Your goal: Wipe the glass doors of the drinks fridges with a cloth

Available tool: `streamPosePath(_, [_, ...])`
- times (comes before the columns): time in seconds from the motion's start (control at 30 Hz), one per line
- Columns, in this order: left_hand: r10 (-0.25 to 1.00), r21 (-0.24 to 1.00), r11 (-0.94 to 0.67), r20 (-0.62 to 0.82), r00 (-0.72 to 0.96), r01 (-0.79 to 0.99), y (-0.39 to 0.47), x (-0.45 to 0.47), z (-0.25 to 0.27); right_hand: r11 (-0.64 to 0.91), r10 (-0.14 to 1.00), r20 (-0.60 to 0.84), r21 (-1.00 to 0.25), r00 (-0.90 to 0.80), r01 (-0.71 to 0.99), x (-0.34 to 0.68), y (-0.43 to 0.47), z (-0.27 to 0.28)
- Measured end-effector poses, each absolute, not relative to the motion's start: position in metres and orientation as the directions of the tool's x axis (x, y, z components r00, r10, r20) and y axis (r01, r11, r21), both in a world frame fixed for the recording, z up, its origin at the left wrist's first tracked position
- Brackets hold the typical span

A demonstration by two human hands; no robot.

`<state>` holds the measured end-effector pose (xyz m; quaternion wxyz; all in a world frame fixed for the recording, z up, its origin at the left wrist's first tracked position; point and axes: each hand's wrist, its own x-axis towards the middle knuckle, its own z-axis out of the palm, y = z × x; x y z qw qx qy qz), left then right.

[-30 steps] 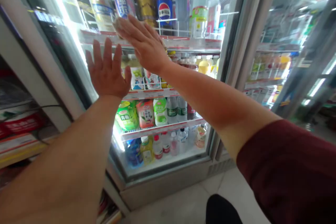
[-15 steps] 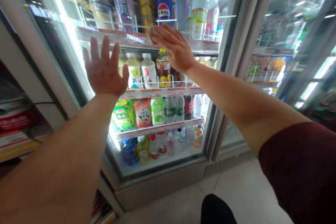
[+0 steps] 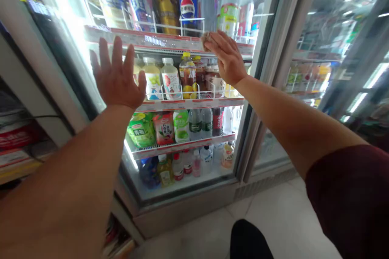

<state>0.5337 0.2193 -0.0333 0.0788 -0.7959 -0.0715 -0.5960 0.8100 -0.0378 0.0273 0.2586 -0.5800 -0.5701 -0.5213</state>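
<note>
The left hand (image 3: 118, 77) is raised with its fingers spread wide and its thumb held out, nothing in its grasp; its palm faces the glass door (image 3: 188, 194) of an upright drinks cooler, though whether it touches the pane I cannot tell; the right hand (image 3: 226, 58) reaches across higher and farther right, its fingers close together and nearly straight, and it has hold of a crumpled cloth (image 3: 205, 42); the wad pokes out beyond the fingertips, while the part under the fingers is hidden, so how tightly it is gripped does not show; the cloth is at the glass, in front of the edge of the top shelf and below a dark bottle with a blue label (image 3: 187, 6); left of that bottle on the same shelf stand a gold can (image 3: 167, 6) and a tall blue can (image 3: 139, 0); on the shelf below, a yellow-capped bottle (image 3: 187, 75) stands between the two hands, as seen here; lower down, a green pouch (image 3: 142, 131) leans beside a red pouch (image 3: 164, 129); a dark red sleeve (image 3: 349, 194) covers the upper right arm, and pale floor (image 3: 197, 234) shows below the cooler.
</note>
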Motion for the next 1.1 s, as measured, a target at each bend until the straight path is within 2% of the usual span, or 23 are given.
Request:
streamPosePath(0.1, [0.015,-0.062,-0.965,0.958,0.287,0.255,0.217,0.533,-0.032,-0.244,0.307,0.940,0.228,-0.148,0.943,0.821,-0.041,0.010])
streamPosePath(0.23, [0.065,-0.003,-0.971,0.957,0.282,0.237,0.218,0.535,-0.031,-0.329,0.093,0.993,0.094,-0.067,0.940,0.816,-0.042,-0.076])
streamPosePath(0.3, [0.069,0.005,-0.975,0.957,0.283,0.222,0.220,0.536,-0.030,-0.351,0.143,0.989,0.067,-0.017,0.934,0.810,-0.049,-0.125])
streamPosePath(0.37, [0.046,-0.023,-0.972,0.958,0.285,0.235,0.222,0.536,-0.031,-0.316,0.300,0.953,0.130,-0.031,0.940,0.806,-0.062,-0.156])
streamPosePath(0.47, [0.009,-0.065,-0.966,0.960,0.280,0.252,0.229,0.538,-0.031,-0.222,0.461,0.880,0.237,-0.112,0.946,0.806,-0.078,-0.157])
streamPosePath(0.57, [-0.014,-0.090,-0.962,0.958,0.286,0.257,0.236,0.540,-0.032,-0.224,0.466,0.875,0.259,-0.130,0.940,0.803,-0.077,-0.131])
streamPosePath(0.7, [0.002,-0.069,-0.962,0.965,0.262,0.263,0.233,0.538,-0.032,-0.322,0.409,0.912,0.185,-0.040,0.928,0.782,-0.052,-0.126])
streamPosePath(0.77, [-0.033,-0.110,-0.958,0.960,0.278,0.266,0.227,0.535,-0.033,-0.267,0.520,0.848,0.272,-0.100,0.924,0.767,-0.037,-0.134])
streamPosePath(0.87, [-0.039,-0.116,-0.959,0.958,0.284,0.259,0.220,0.532,-0.033,-0.033,0.719,0.617,0.490,-0.320,0.871,0.746,-0.016,-0.130])
streamPosePath(0.93, [-0.020,-0.079,-0.971,0.967,0.252,0.225,0.221,0.533,-0.032,0.002,0.724,0.588,0.522,-0.362,0.853,0.732,-0.001,-0.111])
streamPosePath(1.03, [-0.049,-0.093,-0.977,0.973,0.224,0.189,0.228,0.536,-0.034,-0.167,0.592,0.771,0.403,-0.235,0.900,0.712,0.022,-0.079])
streamPosePath(1.1, [-0.079,-0.132,-0.966,0.970,0.230,0.223,0.235,0.539,-0.035,-0.236,0.521,0.837,0.329,-0.167,0.915,0.698,0.036,-0.070])
